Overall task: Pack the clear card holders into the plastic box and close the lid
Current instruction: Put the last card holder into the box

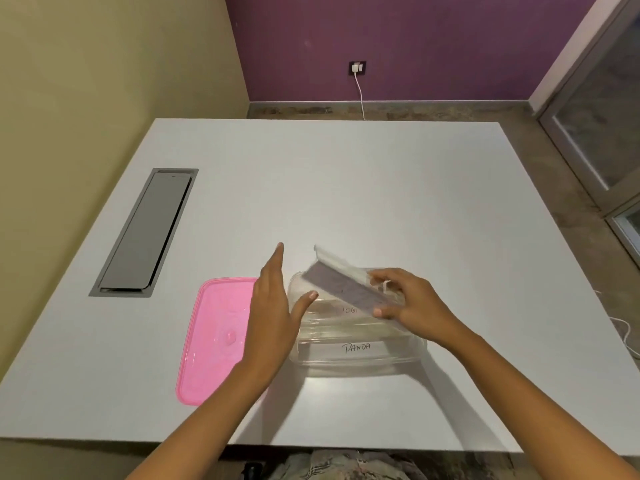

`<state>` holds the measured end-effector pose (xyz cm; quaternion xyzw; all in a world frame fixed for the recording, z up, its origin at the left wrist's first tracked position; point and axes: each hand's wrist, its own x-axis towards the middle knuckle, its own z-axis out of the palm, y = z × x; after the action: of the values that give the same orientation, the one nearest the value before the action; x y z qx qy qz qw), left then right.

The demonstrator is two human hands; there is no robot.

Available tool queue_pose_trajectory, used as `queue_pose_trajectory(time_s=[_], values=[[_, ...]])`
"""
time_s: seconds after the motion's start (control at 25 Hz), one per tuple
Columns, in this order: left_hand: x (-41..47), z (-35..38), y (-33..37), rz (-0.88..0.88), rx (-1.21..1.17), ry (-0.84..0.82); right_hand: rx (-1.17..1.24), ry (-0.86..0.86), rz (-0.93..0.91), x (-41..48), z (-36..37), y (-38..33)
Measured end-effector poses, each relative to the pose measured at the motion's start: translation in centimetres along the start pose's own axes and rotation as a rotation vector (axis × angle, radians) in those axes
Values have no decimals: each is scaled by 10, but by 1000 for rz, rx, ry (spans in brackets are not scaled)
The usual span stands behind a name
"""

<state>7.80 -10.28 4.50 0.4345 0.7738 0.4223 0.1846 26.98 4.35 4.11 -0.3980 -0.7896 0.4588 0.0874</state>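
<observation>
A clear plastic box (pixel 360 362) stands open on the white table near its front edge. Card holders lie inside it, one labelled PANDA (pixel 356 348) and one behind it with a fainter label. My right hand (pixel 408 297) grips a clear card holder (pixel 343 282) by its right end and holds it tilted above the box. My left hand (pixel 273 303) is open with fingers stretched out, its thumb against the box's left rim. The pink lid (pixel 214 337) lies flat on the table just left of the box, partly under my left forearm.
The white table (pixel 346 188) has a grey cable hatch (pixel 145 233) set in its left side. A white cable (pixel 623 330) trails off the right edge. Walls and a floor with a socket lie beyond the far edge.
</observation>
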Motion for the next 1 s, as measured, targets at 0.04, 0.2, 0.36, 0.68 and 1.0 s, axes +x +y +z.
queue_pose_trajectory(time_s=[0.04,0.2,0.36,0.68,1.0], values=[[-3,-1,-5,46,61,-28,-62,-31,-15,-5,1,4],[-17,2,-22,142,439,-189,-347,-151,-98,-13,9,15],[-26,9,-32,192,679,-266,-476,-260,-101,-12,20,22],[-17,18,-26,122,1014,-503,-645,-413,-123,-2,38,36],[-12,29,-31,130,1136,-535,-632,-389,-90,4,47,39]])
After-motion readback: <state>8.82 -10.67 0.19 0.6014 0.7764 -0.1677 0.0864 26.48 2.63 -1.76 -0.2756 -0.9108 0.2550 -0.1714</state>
